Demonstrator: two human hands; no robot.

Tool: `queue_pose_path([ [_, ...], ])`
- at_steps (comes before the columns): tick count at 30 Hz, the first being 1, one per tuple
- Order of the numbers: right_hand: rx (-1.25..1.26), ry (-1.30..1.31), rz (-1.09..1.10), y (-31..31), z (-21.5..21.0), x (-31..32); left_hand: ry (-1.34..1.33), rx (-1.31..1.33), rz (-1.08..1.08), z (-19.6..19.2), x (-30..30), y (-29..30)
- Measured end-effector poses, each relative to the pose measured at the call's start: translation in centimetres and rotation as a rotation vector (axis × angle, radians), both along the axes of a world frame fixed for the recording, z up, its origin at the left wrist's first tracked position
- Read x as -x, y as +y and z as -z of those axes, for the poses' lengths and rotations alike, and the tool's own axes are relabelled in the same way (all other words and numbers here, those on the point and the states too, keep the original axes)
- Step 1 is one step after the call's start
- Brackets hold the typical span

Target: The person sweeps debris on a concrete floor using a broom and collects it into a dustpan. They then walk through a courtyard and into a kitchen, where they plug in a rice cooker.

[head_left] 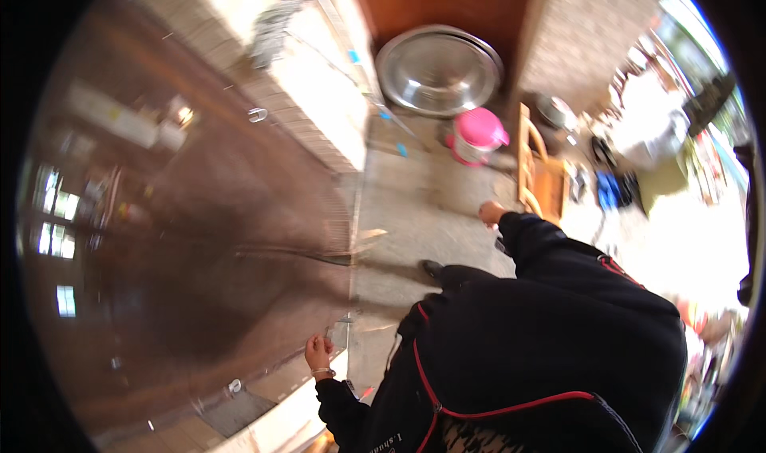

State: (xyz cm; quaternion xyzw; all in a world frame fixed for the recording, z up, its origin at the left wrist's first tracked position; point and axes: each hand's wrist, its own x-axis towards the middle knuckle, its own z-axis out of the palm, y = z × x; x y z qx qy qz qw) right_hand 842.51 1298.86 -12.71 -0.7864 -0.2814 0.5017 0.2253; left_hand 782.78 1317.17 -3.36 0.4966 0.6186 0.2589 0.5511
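My left hand (pixel 320 356), with a band at its wrist, hangs by the lower edge of a large, glossy brown sheet-like surface (pixel 199 213). Its fingers are loosely curled, and nothing shows in them. My right hand (pixel 491 213) is held out ahead with its fingers bent in, and I see no object in it. Closest to this hand is a small wooden chair (pixel 527 162), apart from it. Ahead on the floor stands a white bucket with a pink lid (pixel 479 127). Motion smears the picture somewhat.
A wide metal basin (pixel 439 70) leans upright against a red-brown door (pixel 447 2). Right of the chair lie a metal pot (pixel 556 111), blue slippers (pixel 608 189) and other shoes. My dark shoe (pixel 432 269) is on the grey floor (pixel 399 197). A grey mop-like head (pixel 275 34) hangs by the wall.
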Motion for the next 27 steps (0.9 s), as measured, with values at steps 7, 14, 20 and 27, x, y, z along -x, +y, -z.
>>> queue_pose_path([
  [7,-0.024,-0.121,0.519,-26.2,2.7,6.6,0.068,0.147,0.558,6.4,-13.2,4.1],
  [14,0.350,0.129,1.470,-57.9,3.6,20.9,-0.013,0.187,0.956,1.9,-38.2,-5.2],
  [20,0.546,-0.055,1.187,-73.7,5.5,28.3,-0.290,0.333,1.157,0.3,-59.0,-20.4],
  [27,0.148,0.078,1.722,-83.0,-0.5,20.7,-0.101,0.355,1.544,0.3,-77.0,-50.0],
])
